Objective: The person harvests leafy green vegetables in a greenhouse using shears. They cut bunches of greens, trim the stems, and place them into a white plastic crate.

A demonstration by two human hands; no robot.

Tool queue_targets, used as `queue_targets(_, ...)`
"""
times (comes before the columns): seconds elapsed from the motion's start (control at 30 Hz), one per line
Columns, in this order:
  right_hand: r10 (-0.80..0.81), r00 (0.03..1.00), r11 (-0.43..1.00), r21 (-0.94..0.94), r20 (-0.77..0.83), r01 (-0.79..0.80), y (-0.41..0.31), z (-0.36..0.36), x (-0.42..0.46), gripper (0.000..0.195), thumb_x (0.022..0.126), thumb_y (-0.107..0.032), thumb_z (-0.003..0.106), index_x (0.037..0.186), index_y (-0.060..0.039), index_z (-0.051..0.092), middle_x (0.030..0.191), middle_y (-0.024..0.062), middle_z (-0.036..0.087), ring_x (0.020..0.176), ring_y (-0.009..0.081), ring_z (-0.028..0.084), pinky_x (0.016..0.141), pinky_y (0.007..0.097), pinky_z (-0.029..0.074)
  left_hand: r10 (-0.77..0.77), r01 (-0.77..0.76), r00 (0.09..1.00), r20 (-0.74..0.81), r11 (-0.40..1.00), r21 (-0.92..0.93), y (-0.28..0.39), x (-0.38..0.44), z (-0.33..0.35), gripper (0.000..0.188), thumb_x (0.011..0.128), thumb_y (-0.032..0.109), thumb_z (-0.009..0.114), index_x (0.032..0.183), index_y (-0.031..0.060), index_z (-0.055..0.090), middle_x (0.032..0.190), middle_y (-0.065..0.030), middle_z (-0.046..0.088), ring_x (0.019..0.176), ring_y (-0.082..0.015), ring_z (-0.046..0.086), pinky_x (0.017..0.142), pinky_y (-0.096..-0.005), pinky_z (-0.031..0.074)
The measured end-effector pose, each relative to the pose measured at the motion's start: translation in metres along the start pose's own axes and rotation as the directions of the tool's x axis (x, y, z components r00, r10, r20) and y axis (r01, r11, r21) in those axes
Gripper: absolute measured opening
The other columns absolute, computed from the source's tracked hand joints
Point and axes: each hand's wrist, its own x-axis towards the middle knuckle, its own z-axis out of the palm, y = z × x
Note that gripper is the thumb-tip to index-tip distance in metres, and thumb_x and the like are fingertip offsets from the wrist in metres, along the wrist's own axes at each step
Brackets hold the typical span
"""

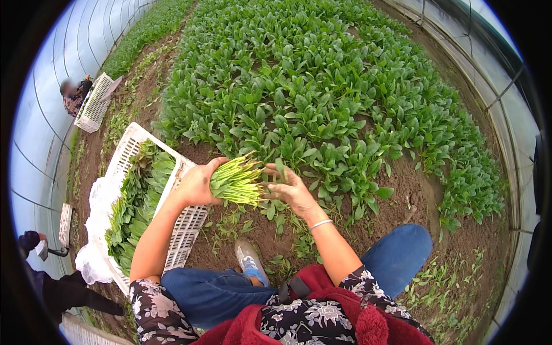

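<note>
A bunch of leafy greens, likely spinach point(237, 181), lies in my left hand point(200, 183), its pale green stems and cut ends pointing right. My right hand point(286, 189) is just right of the stem ends, fingers spread and slightly blurred, with a loose green leaf point(281, 169) at its fingers; whether it grips the leaf I cannot tell. Left of my left hand stands a white plastic crate point(187, 233), filled with bundled greens point(142, 207). White plastic film point(92, 224) hangs over the crate's left side.
Growing leafy plants point(293, 86) fill the bed ahead. Loose leaves lie on the soil point(220, 254) by my shoe point(250, 258). At the far left, a person point(75, 97) is beside another white crate point(92, 108); a second person point(56, 289) stands at lower left. Greenhouse film walls curve along both sides.
</note>
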Motion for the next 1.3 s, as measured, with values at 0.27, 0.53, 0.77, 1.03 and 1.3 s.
queue_targets(0.27,-0.026,1.000,0.984,0.177,0.002,0.026,0.005,-0.023,0.002,0.011,0.087,-0.008,0.068,0.098,-0.0043,0.067,0.090,0.0058,0.069,0.071,0.0119,0.067,0.056,0.0233,0.054,-0.116,0.125,0.992,0.047,0.953,-0.278,-0.036,-0.011,-0.001,0.070,0.054,0.014,0.079,0.119,-0.0005,0.056,0.097,-0.0092,0.068,0.089,-0.0190,0.064,0.085,-0.0322,0.050)
queue_targets(0.53,-0.011,0.983,1.000,0.005,-0.181,0.012,0.033,0.040,0.013,0.041,0.081,-0.001,0.073,0.119,0.0035,0.058,0.096,0.0111,0.068,0.076,0.0149,0.068,0.061,0.0249,0.057,-0.158,0.161,0.986,-0.042,0.985,0.055,-0.014,0.006,0.005,0.068,0.056,0.023,0.080,0.117,0.0053,0.057,0.091,-0.0178,0.068,0.085,-0.0348,0.066,0.078,-0.0400,0.053)
queue_targets(0.77,-0.026,0.976,0.980,-0.198,-0.219,-0.019,0.007,0.033,0.006,0.012,0.083,-0.008,0.074,0.089,-0.0013,0.067,0.081,0.0058,0.067,0.067,0.0113,0.065,0.053,0.0228,0.052,-0.227,0.230,0.971,-0.077,0.973,0.027,-0.034,-0.006,0.000,0.071,0.055,0.023,0.081,0.120,0.0063,0.056,0.090,-0.0180,0.068,0.087,-0.0342,0.066,0.076,-0.0408,0.053)
queue_targets(1.03,-0.197,0.899,0.980,-0.097,-0.392,0.172,0.022,-0.003,0.008,0.013,0.083,-0.004,0.072,0.079,-0.0041,0.060,0.070,0.0018,0.062,0.054,0.0080,0.056,0.049,0.0232,0.051,-0.303,0.280,0.950,0.080,0.710,-0.646,-0.060,-0.009,0.013,0.068,0.059,0.013,0.083,0.121,-0.0007,0.057,0.096,-0.0095,0.069,0.086,-0.0229,0.066,0.085,-0.0342,0.052)
queue_targets(1.3,-0.694,0.677,0.171,-0.857,0.246,0.487,-0.003,0.065,0.011,0.023,0.071,-0.002,0.076,0.093,-0.0051,0.068,0.090,0.0082,0.061,0.078,0.0262,0.062,0.068,0.0338,0.052,-0.307,0.554,0.826,0.472,0.591,-0.587,-0.050,-0.001,0.040,0.059,0.062,0.002,0.081,0.117,0.0015,0.061,0.099,-0.0067,0.067,0.090,-0.0156,0.063,0.083,-0.0302,0.052)
